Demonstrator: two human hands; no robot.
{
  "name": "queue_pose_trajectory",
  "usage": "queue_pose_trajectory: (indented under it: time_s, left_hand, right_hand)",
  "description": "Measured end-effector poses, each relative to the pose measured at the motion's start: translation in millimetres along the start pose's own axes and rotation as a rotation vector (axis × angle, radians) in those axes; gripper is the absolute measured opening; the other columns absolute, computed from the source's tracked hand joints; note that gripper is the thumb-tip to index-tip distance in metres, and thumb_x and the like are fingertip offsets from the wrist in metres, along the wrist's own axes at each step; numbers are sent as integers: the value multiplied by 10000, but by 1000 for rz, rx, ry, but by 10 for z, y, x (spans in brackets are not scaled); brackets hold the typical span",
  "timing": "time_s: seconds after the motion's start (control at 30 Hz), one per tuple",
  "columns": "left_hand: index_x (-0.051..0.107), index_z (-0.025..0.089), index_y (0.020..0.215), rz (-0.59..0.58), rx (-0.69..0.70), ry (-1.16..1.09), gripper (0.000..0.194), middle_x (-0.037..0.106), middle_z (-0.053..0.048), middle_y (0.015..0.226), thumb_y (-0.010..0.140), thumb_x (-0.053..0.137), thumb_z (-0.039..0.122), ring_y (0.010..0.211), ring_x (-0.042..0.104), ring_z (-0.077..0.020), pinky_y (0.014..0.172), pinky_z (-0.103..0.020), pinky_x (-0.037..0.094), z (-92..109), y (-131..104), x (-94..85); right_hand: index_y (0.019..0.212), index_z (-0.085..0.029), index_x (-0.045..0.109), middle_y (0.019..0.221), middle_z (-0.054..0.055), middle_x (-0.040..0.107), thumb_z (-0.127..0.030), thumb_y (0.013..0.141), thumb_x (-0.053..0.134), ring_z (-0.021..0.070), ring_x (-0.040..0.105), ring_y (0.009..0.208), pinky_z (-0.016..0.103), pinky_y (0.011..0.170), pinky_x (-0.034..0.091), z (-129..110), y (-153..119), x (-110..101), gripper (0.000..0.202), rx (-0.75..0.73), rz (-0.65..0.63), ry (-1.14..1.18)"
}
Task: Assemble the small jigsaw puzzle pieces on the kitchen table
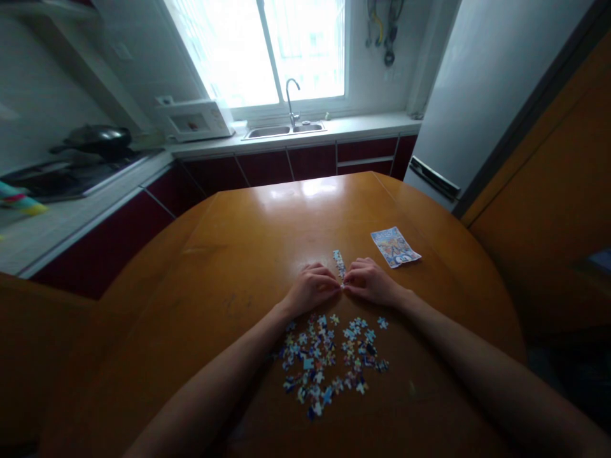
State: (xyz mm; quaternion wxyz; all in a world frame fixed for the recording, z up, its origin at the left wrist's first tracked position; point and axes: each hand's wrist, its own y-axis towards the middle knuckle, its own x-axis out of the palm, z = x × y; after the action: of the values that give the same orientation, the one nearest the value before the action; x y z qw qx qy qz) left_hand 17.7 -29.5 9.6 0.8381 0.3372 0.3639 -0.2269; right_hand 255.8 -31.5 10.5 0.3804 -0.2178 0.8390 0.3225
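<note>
A narrow strip of joined jigsaw pieces (338, 261) runs away from me on the wooden table (229, 254). At its near end my left hand (315, 286) and my right hand (370, 281) meet, fingertips pinched together around a small puzzle piece (342, 286). The fingers hide most of that piece, and I cannot tell whether it is joined to the strip. Closer to me, between my forearms, lies a loose spread of many jigsaw pieces (317, 350), mostly blue, white and yellow.
A printed picture sheet (395, 247) lies to the right beyond my right hand. Past the table stand a counter with a sink (286, 130), a microwave (195, 119) and a stove with a dark wok (98, 137). A fridge (477, 95) stands at the right.
</note>
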Motion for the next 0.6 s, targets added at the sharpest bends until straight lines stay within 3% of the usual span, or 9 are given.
queue_pose_trajectory:
  time_s: [0.27,0.6]
  left_hand:
    - [773,270,816,-53,21,-9,140,747,13,847,865,723,392,835,615,-157,870,-342,434,-55,-3,28]
    - [785,288,885,-58,22,-4,118,752,-2,878,898,690,355,851,619,-159,858,-333,464,-15,19,21]
  right_hand:
    - [815,-202,699,811,15,658,-257,860,703,175,579,831,327,810,385,-6,-5,-15,70,-31,-64,20]
    - [802,-203,703,809,23,676,-235,839,713,180,579,815,325,782,382,58,-24,-62,50,20,-43,-32]
